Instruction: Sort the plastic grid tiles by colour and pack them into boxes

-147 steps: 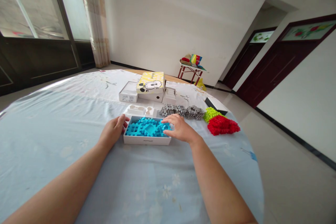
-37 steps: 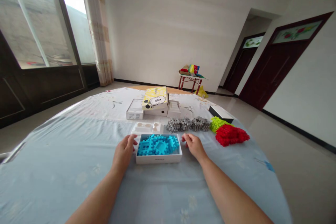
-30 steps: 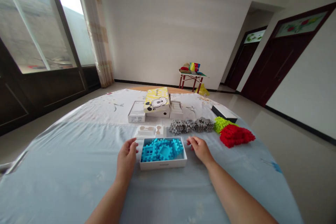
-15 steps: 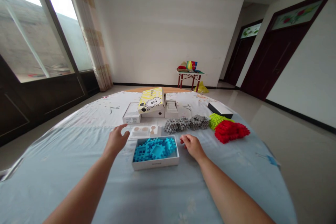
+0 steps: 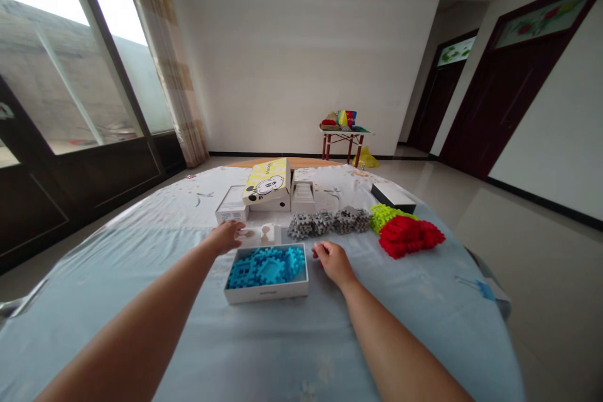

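My left hand (image 5: 227, 237) reaches over the left end of a white tray-like insert (image 5: 271, 235) with brown rounded shapes on it. Its fingers and thumb are apart, with nothing visible held; whether they touch the insert I cannot tell. Just in front lies a shallow white box (image 5: 268, 292) holding blue interlocking plastic building pieces (image 5: 266, 267). To the right of that box, my right hand (image 5: 332, 259) rests near the cloth with curled fingers and shows nothing in them. Behind it stretches a row of grey interlocking pieces (image 5: 330, 222).
Red pieces (image 5: 409, 237) and lime-green pieces (image 5: 389, 217) are piled at the right, before a black-and-white box (image 5: 393, 198). A yellow-and-white cartoon box (image 5: 267, 183) lies tilted on other boxes at the back. White boxes (image 5: 232, 204) flank it on the round, cloth-covered table (image 5: 264, 352).
My left hand has moved forward and right onto the insert's left end. My right hand stays beside the box, fingers still curled. The view has shifted slightly.
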`<state>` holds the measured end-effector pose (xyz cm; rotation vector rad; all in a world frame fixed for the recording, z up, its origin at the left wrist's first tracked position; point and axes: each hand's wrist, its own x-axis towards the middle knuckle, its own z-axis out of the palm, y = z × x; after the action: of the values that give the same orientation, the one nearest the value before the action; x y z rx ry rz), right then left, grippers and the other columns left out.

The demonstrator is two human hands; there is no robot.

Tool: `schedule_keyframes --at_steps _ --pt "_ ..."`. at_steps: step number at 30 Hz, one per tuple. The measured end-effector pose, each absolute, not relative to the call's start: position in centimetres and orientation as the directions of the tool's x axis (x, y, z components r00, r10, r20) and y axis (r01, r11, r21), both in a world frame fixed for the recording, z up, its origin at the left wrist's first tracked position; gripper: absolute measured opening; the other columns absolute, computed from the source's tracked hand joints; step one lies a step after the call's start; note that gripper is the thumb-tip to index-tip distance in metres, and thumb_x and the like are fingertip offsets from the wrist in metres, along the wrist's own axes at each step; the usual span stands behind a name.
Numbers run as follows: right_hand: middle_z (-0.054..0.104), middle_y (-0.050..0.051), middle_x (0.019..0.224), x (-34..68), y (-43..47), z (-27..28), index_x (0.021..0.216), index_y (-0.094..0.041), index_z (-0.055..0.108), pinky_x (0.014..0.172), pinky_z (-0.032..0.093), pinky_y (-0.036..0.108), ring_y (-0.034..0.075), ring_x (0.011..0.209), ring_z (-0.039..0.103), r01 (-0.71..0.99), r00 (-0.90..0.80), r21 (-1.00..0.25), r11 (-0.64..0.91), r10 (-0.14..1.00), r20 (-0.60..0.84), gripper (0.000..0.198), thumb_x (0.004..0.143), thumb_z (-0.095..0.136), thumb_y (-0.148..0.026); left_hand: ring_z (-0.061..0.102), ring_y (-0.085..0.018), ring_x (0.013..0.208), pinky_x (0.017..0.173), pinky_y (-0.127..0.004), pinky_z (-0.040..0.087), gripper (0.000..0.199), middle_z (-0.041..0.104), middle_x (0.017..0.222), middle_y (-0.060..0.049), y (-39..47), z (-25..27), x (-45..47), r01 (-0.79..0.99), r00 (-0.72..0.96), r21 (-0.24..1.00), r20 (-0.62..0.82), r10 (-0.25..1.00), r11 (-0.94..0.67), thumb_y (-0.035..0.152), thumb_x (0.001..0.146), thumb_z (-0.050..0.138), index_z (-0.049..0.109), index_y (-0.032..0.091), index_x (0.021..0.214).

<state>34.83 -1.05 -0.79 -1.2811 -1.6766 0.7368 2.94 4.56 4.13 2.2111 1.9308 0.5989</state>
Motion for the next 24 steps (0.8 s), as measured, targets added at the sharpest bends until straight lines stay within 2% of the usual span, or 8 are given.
schedule_keyframes --at_steps 3,6,11,14,18,24 --pt "0.068 0.007 0.068 34.8 -0.9 -0.9 0.074 -0.016 0.065 0.055 0.043 0.023 0.017 0.060 0.061 0.432 -0.084 -0.855 0.288 0.956 0.280 0.041 0.084 0.039 -0.046 0.058 -0.027 0.092 0.084 -0.036 0.041 0.041 0.067 0.095 -0.009 3.5 4.7 1.7 0.924 0.107 0.344 0.187 0.977 -0.167 0.031 0.051 0.062 0.069 0.021 0.090" --pt "0.067 0.007 0.068 34.8 -0.8 -1.0 0.072 -0.016 0.065 0.054 0.043 0.023 0.017 0.060 0.061 0.432 -0.074 -0.853 0.293 0.954 0.290 0.041 0.083 0.039 -0.047 0.059 -0.025 0.087 0.083 -0.034 0.042 0.045 0.066 0.093 -0.009 1.8 6.1 -0.1 0.921 0.071 0.365 0.194 0.978 -0.139 0.042 0.060 0.057 0.067 0.019 0.097" --pt "0.067 0.007 0.066 34.6 -0.7 -1.1 0.071 -0.016 0.065 0.053 0.042 0.023 0.017 0.059 0.060 0.441 -0.065 -0.853 0.281 0.957 0.282 0.043 0.083 0.039 -0.048 0.059 -0.024 0.092 0.081 -0.032 0.045 0.056 0.064 0.104 -0.007 -1.5 9.0 -1.2 0.816 -0.048 0.571 0.226 0.973 -0.092 0.055 0.064 0.055 0.063 0.019 0.106" --pt "0.067 0.006 0.067 34.6 -0.5 -1.2 0.072 -0.016 0.065 0.053 0.041 0.023 0.016 0.057 0.059 0.448 -0.053 -0.855 0.260 0.963 0.265 0.043 0.082 0.038 -0.048 0.056 -0.024 0.098 0.085 -0.032 0.044 0.059 0.059 0.111 -0.007 -3.4 10.0 0.6 0.758 0.034 0.621 0.264 0.964 -0.197 0.055 0.063 0.059 0.061 0.021 0.111" --pt "0.067 0.005 0.066 34.7 -0.5 -1.2 0.073 -0.015 0.066 0.053 0.041 0.023 0.014 0.054 0.057 0.434 -0.053 -0.863 0.257 0.964 0.261 0.041 0.082 0.039 -0.045 0.055 -0.022 0.095 0.091 -0.034 0.040 0.048 0.059 0.101 -0.006 -5.6 10.3 4.3 0.762 0.214 0.550 0.284 0.935 -0.341 0.047 0.069 0.057 0.060 0.024 0.112" --pt "0.067 0.005 0.068 34.8 -0.6 -1.3 0.074 -0.015 0.066 0.052 0.040 0.023 0.013 0.050 0.055 0.425 -0.052 -0.865 0.266 0.962 0.270 0.042 0.082 0.038 -0.046 0.053 -0.021 0.094 0.089 -0.033 0.041 0.044 0.056 0.098 -0.006 -7.2 9.3 7.3 0.770 0.318 0.510 0.213 0.924 -0.383 0.036 0.069 0.057 0.060 0.023 0.111"
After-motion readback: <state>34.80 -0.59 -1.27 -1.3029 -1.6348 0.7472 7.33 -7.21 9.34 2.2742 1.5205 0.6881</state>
